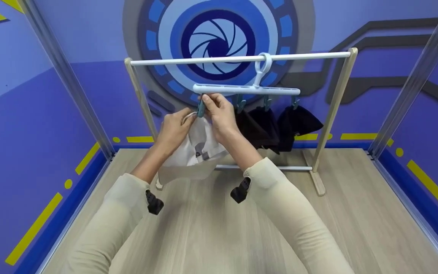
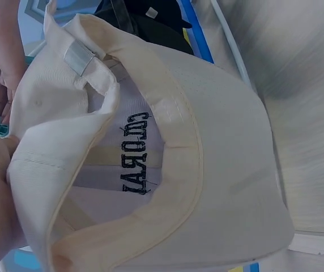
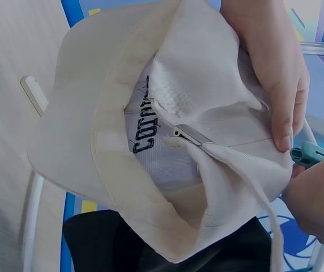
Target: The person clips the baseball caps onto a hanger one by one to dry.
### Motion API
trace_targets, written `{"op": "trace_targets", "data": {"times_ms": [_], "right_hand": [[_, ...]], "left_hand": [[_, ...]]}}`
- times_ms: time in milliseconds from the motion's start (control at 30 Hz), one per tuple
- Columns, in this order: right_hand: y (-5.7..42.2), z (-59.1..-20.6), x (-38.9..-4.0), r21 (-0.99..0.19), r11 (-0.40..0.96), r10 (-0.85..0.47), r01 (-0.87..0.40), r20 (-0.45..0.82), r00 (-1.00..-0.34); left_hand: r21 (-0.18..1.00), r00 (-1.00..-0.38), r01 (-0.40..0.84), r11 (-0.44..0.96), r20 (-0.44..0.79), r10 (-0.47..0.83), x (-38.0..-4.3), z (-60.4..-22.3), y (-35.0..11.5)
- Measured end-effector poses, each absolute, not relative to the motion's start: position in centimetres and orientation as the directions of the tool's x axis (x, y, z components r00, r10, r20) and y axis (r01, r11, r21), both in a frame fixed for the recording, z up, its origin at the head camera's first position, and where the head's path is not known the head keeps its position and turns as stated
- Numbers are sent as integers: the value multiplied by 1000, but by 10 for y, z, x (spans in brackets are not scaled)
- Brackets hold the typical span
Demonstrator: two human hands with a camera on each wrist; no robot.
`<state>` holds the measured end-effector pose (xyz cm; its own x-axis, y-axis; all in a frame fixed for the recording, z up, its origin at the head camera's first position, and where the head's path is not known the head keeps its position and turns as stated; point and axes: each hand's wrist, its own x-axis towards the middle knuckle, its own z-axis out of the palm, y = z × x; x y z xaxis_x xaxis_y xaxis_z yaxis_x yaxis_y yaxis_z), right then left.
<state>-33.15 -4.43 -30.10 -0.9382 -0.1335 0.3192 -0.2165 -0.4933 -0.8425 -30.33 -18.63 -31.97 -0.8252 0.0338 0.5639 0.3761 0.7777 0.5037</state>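
A white baseball cap hangs below a light blue clip hanger, its brim pointing down. My left hand pinches the top of the cap's crown close to the hanger's leftmost teal clip. That clip is between the thumb and fingers of my right hand. The left wrist view looks into the cap, where dark stitched letters show inside. In the right wrist view, the clip is at the crown's edge; whether its jaws grip the fabric cannot be told.
The hanger hooks over the white bar of a wooden-ended rack. Dark caps hang from its other teal clips. A wood-grain tabletop lies below, with blue patterned walls around it.
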Motion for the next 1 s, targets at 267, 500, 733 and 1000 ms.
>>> {"op": "trace_targets", "data": {"times_ms": [267,500,733,1000], "right_hand": [[-43,-302,-333,-826,-518,-119,-224,329,-937],[-44,-304,-332,-839,-493,-119,-231,328,-937],[-41,-309,-332,-852,-458,-112,-254,338,-934],[-37,-310,-325,-905,-309,-160,-292,352,-922]], "left_hand": [[561,-825,415,716,564,37,-297,-319,-186],[569,-805,428,702,593,10,-296,-314,-181],[596,-797,480,643,603,35,-294,-312,-179],[609,-793,456,649,609,-14,-295,-315,-183]]}}
